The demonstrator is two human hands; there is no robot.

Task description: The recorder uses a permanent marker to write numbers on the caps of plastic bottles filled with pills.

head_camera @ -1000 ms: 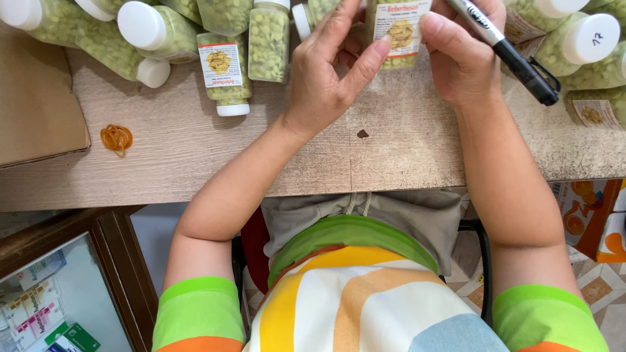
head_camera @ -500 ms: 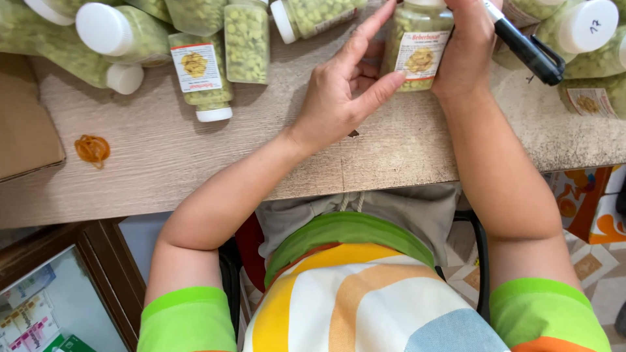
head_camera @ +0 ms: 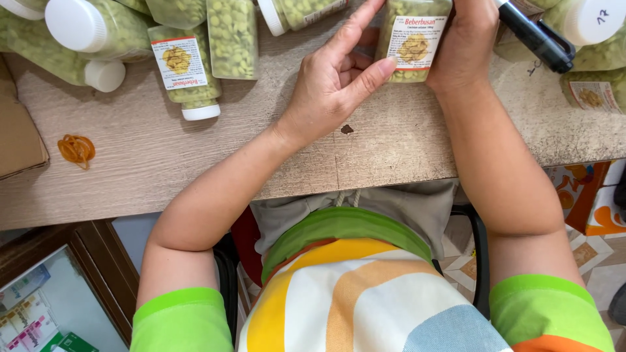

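At the far edge of the wooden worktop (head_camera: 163, 156), the person holds a clear labelled jar (head_camera: 413, 39) of green tablets between both hands. The right hand (head_camera: 466, 49) wraps around the jar's right side, fingers closed on it, and also carries a black marker (head_camera: 536, 38) that juts out to the right above the worktop. The left hand (head_camera: 332, 81) is mostly open: its thumb tip touches the lower left edge of the jar's label, the forefinger stretches up beside the jar, and the other fingers curl loosely in the palm without gripping.

Similar jars of green tablets lie on their sides to the left, among them one with a white cap (head_camera: 186, 72) pointing toward the person and another with a large white cap (head_camera: 98, 29). More jars crowd the right corner, one showing a white lid (head_camera: 593, 19) with pen marks. A tangle of orange rubber bands (head_camera: 76, 148) rests near the left, close to a piece of brown cardboard (head_camera: 19, 140).
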